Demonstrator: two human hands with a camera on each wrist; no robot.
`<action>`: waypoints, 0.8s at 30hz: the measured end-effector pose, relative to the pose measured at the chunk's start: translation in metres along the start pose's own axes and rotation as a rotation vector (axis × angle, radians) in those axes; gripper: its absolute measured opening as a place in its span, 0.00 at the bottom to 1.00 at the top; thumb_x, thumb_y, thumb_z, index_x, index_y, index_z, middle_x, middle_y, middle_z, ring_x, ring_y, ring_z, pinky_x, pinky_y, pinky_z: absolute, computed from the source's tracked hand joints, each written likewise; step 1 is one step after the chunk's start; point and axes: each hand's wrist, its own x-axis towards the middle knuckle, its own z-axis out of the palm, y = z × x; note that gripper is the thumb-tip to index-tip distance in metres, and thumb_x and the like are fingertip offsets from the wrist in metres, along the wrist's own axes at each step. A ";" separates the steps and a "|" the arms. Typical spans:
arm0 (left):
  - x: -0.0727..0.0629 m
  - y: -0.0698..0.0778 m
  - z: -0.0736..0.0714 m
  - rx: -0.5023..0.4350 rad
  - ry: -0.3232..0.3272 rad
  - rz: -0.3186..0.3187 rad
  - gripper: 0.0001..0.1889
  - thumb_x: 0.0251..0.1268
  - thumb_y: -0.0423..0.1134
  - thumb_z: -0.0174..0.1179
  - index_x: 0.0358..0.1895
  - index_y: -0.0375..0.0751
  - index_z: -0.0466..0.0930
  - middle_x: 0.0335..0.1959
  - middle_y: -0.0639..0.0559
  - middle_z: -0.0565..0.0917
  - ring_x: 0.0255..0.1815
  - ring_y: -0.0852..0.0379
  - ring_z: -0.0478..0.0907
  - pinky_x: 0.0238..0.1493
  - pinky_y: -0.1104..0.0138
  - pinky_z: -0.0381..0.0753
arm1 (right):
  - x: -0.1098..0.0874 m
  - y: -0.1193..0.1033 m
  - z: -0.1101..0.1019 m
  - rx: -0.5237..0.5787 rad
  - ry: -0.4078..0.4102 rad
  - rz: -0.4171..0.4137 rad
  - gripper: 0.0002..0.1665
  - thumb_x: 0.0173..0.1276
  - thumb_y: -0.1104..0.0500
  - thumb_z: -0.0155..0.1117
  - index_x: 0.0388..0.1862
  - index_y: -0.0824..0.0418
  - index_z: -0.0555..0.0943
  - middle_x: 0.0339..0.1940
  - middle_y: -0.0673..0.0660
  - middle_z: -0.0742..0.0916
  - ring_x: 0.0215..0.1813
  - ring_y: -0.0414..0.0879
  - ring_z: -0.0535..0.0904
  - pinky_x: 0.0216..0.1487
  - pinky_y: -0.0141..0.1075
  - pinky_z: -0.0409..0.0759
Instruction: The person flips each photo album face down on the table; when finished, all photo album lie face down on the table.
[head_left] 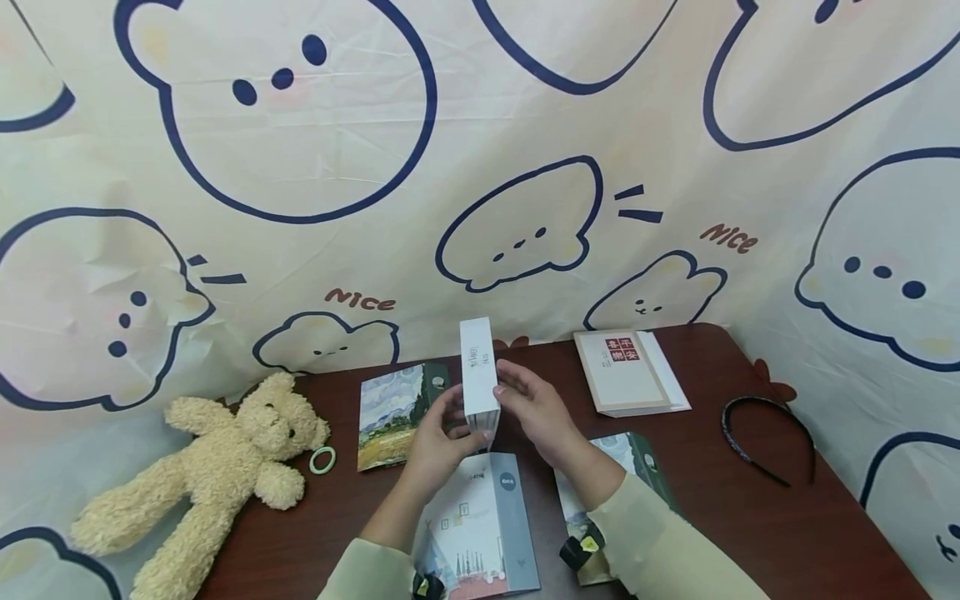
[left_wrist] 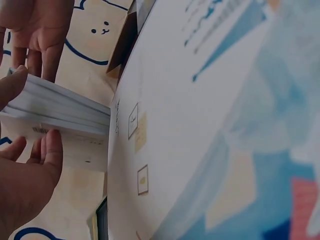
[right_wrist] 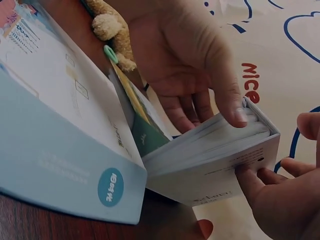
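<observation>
Spine up, a thick white book (head_left: 480,367) is between my two hands; its page edges show in the right wrist view. My left hand (head_left: 442,437) grips it, thumb on the page edges and fingers against the barcoded cover. On the other side, my right hand (head_left: 543,412) touches the opposite cover with thumb and fingertips, its fingers fairly straight. Directly below, a white book with a blue-grey strip (head_left: 516,521) lies on the table. Whether the upright book touches the table is hidden.
Painted-cover books lie on the left (head_left: 390,417) and under my right forearm (head_left: 652,467). A cream book with a red seal (head_left: 622,375) is at the back right, near a black headband (head_left: 731,433). A teddy bear (head_left: 217,475) and a green ring (head_left: 322,472) sit left on the table (head_left: 720,517).
</observation>
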 end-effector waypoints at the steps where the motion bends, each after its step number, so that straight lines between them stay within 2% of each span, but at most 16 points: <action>1: 0.000 0.000 0.001 0.004 -0.011 0.001 0.45 0.55 0.39 0.80 0.77 0.47 0.67 0.64 0.46 0.77 0.63 0.46 0.77 0.63 0.55 0.81 | 0.000 0.000 -0.002 -0.004 0.009 0.000 0.35 0.79 0.50 0.62 0.80 0.56 0.68 0.76 0.55 0.75 0.77 0.53 0.69 0.75 0.54 0.67; 9: -0.001 -0.006 0.004 0.055 -0.099 -0.043 0.43 0.58 0.45 0.79 0.77 0.51 0.67 0.63 0.46 0.77 0.64 0.44 0.78 0.61 0.54 0.82 | -0.002 0.002 -0.013 -0.034 0.056 0.026 0.33 0.77 0.50 0.64 0.78 0.53 0.70 0.75 0.56 0.76 0.76 0.55 0.71 0.75 0.56 0.67; 16: 0.000 -0.009 0.009 0.101 -0.147 -0.054 0.44 0.59 0.48 0.78 0.78 0.47 0.66 0.66 0.41 0.76 0.63 0.41 0.80 0.60 0.50 0.83 | -0.003 0.006 -0.025 -0.051 0.082 0.043 0.34 0.77 0.51 0.64 0.78 0.53 0.69 0.75 0.58 0.76 0.75 0.55 0.72 0.74 0.53 0.70; 24: 0.001 -0.013 0.015 0.159 -0.160 -0.050 0.44 0.59 0.50 0.77 0.77 0.45 0.68 0.68 0.38 0.76 0.62 0.41 0.79 0.60 0.47 0.81 | 0.000 0.015 -0.038 -0.104 0.124 0.072 0.35 0.77 0.51 0.64 0.79 0.55 0.69 0.77 0.61 0.73 0.76 0.57 0.71 0.73 0.51 0.71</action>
